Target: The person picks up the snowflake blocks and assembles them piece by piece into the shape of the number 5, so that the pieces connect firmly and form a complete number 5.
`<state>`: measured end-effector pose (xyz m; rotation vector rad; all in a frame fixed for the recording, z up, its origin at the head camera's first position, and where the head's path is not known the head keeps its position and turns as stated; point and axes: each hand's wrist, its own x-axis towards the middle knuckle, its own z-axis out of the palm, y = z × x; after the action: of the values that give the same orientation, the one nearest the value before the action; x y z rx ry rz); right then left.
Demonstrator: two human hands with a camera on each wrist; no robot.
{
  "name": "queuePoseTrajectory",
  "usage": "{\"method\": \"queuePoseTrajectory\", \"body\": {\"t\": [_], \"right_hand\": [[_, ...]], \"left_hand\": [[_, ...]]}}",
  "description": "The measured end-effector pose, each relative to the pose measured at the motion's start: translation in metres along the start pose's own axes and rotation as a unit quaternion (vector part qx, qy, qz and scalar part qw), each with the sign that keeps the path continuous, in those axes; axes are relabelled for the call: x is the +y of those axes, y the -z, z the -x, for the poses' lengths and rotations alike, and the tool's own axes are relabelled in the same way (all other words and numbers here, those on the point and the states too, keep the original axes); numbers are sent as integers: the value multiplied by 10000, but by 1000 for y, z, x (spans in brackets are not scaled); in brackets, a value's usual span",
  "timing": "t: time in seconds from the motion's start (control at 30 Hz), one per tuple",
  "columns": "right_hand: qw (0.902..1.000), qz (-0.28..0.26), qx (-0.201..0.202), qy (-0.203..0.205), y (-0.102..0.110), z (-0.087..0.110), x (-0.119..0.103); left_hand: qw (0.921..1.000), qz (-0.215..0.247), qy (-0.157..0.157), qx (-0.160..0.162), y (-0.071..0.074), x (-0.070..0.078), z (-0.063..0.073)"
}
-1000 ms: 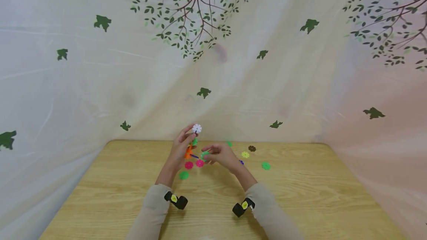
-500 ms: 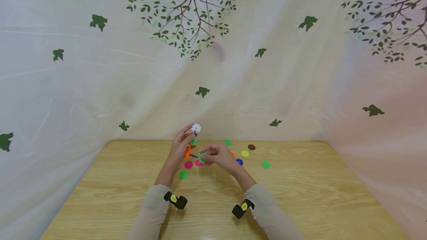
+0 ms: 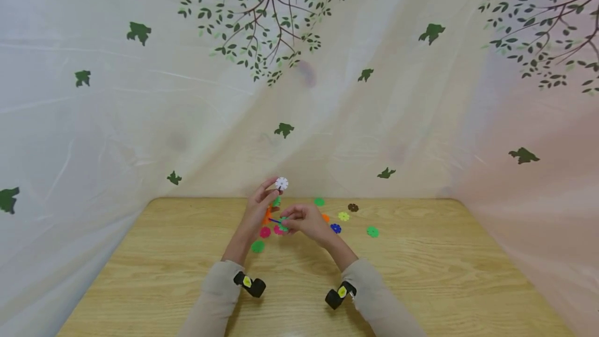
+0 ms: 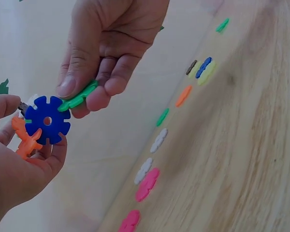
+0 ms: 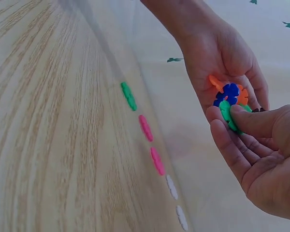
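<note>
My left hand grips a joined cluster of notched plastic snowflake discs above the table. A white disc tops the cluster, and a blue disc sticks out toward the right. Orange discs sit against the left palm and fingers. Between thumb and fingers, my right hand pinches a green disc. That green disc's edge meets the upper rim of the blue one in the left wrist view. Part of the cluster is hidden behind the left fingers.
Loose discs lie on the wooden table: pink and green below the hands, blue, yellow, brown and another green disc to the right. A printed curtain hangs behind.
The left hand has shifted slightly right with the cluster, after holding still. The right hand has moved a little left and down, bringing the green disc to the blue one.
</note>
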<state>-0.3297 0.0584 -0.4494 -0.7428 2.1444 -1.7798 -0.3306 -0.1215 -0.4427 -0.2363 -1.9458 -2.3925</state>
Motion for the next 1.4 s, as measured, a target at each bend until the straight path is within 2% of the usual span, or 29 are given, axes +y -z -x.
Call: {"method": "queuePoseTrajectory", "body": {"t": [0.2, 0.57, 0.97, 1.4], "right_hand": [[9998, -15, 190, 52, 0, 3, -2], [9979, 90, 638, 83, -3, 5, -7], [9967, 156, 793, -4, -3, 7, -11], [9943, 294, 1027, -20, -5, 5, -13]], "left_hand": [[9999, -45, -80, 59, -8, -5, 1], [9995, -142, -276, 67, -12, -8, 1], [9982, -370, -462, 67, -17, -9, 1], [9967, -651, -481, 74, -20, -8, 4]]}}
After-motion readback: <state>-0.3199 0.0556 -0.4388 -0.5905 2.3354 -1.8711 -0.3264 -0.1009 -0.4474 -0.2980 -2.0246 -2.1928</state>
